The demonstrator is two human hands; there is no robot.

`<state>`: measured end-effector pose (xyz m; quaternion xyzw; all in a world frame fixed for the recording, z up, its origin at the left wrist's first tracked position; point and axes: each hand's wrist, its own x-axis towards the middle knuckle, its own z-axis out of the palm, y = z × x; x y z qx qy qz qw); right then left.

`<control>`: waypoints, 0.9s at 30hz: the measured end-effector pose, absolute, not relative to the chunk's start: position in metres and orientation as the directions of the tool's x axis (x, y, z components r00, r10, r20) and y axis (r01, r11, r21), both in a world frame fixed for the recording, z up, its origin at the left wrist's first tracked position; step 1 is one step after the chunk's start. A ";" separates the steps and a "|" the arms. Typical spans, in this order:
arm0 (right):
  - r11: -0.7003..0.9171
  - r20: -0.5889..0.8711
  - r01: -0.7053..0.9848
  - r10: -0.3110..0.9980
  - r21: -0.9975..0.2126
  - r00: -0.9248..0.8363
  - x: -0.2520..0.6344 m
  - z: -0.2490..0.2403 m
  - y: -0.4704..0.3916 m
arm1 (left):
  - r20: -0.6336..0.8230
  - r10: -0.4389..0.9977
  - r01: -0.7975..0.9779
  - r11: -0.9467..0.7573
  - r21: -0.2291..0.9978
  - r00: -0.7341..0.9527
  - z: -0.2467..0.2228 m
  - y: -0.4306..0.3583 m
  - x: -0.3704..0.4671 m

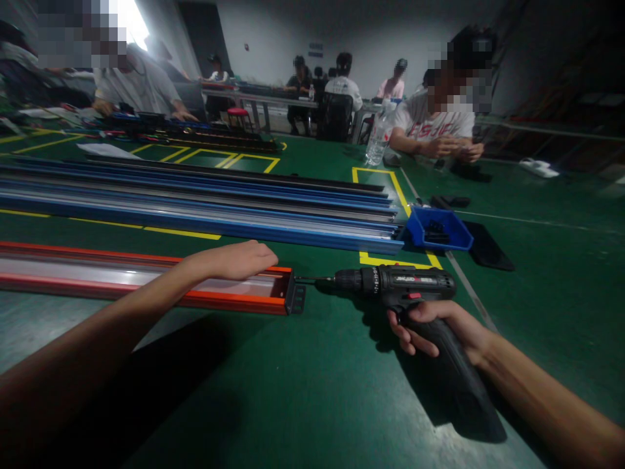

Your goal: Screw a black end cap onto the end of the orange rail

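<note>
My right hand (430, 329) is wrapped round the grip of a black cordless drill (415, 281), its body level and pointing left. The long bit (315, 279) reaches the black end cap (291, 293) on a long orange channel profile (263, 303); whether the tip sits in a screw is too small to tell. Across the channel near that end lies my left hand (239, 259), closed over the far wall, its fingertips hidden behind it. A pale strip (122, 272) runs along inside the channel.
Several long blue and black profiles (293, 218) lie behind the orange one. Right of them stand a blue bin (442, 236) with small black parts and a dark flat slab (491, 246). A plastic bottle (379, 133) stands farther back. Other people sit at this and farther tables.
</note>
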<state>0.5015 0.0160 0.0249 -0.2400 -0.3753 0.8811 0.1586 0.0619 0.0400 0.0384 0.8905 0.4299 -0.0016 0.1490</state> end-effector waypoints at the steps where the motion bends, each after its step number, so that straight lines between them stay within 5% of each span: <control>1: -0.670 -0.306 -0.099 0.458 -0.735 -0.835 0.502 0.024 0.016 | -0.137 0.770 0.771 -0.577 0.270 0.624 0.038 0.040 0.062; 27: -0.659 -0.357 -0.063 0.483 -0.750 -0.799 0.500 0.029 0.015 | -0.153 0.782 0.782 -0.546 0.300 0.605 0.041 0.040 0.065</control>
